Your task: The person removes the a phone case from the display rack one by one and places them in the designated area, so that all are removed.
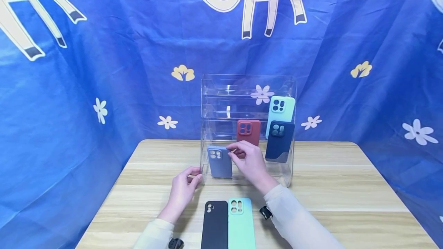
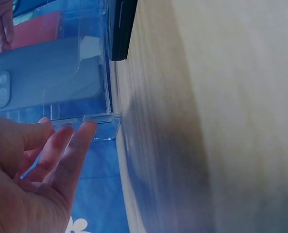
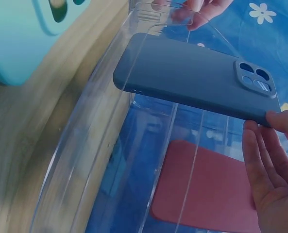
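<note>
In the head view, my right hand (image 1: 250, 162) pinches the upper corner of a grey-blue phone case (image 1: 220, 164) between thumb and fingertips. This case stands in the lowest tier of a clear display stand (image 1: 216, 112), at its left end; the right wrist view shows its camera cutouts beside my fingers (image 3: 267, 150). My left hand (image 1: 183, 187) holds the stand's lower left edge, with thumb and fingertips right at the clear wall in the left wrist view. A red phone case (image 1: 248, 128) stands one tier up, partly hidden behind my right hand.
At the stand's right end are a dark blue case (image 1: 279, 141) and, above it, a mint case (image 1: 282, 108). A black case (image 1: 214, 226) and a mint-green case (image 1: 241, 226) lie side by side on the wooden table (image 1: 339, 199) in front. A blue patterned curtain (image 1: 155, 68) hangs behind.
</note>
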`<state>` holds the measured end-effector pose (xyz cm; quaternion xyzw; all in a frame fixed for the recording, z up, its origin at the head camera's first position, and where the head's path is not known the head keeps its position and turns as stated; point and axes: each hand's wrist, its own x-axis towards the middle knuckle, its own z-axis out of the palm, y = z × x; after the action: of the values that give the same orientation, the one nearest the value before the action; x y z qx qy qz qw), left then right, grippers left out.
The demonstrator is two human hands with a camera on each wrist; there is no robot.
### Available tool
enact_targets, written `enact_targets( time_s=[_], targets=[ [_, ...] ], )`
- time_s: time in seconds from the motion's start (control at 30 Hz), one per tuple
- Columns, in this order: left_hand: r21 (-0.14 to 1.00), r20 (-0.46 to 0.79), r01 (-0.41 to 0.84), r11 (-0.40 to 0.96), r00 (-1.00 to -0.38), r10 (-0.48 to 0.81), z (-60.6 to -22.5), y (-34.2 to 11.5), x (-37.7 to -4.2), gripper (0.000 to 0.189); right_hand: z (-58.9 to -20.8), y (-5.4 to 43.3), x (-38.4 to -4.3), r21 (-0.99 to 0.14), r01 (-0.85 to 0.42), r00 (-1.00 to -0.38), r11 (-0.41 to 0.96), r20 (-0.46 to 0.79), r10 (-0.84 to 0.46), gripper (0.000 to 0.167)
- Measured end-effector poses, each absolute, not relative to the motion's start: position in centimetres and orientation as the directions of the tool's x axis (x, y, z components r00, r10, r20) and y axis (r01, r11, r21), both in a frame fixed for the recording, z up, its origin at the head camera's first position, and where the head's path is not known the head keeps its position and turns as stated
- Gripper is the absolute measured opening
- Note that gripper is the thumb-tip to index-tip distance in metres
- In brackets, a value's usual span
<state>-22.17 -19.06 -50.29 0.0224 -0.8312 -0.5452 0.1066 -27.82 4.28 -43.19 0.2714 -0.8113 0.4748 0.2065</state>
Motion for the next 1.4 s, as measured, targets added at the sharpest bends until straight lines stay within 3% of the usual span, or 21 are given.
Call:
enact_targets(
  time_s=[0.47,0.97,1.4],
  targets=[
    [0.905,0.166,0.093,0.416,-0.976,-0.144,-50.0,-19.0,-22.4,0.025,-41.9,7.0,-27.4,-0.639,-0.660,-0.736,0.395,0.653,-0.175,0.023],
    [0.905,0.161,0.089,0.417,-0.977,-0.142,-50.2,-18.9,-22.5,0.026,-41.6,10.2,-25.2,-0.698,-0.577,-0.804,0.423,0.576,-0.147,0.023],
    [0.891,0.159,0.075,0.447,-0.975,-0.152,-50.4,-18.9,-22.2,0.025,-41.1,13.5,-22.4,-0.817,-0.373,-0.925,0.440,0.362,-0.113,0.021]
  ],
)
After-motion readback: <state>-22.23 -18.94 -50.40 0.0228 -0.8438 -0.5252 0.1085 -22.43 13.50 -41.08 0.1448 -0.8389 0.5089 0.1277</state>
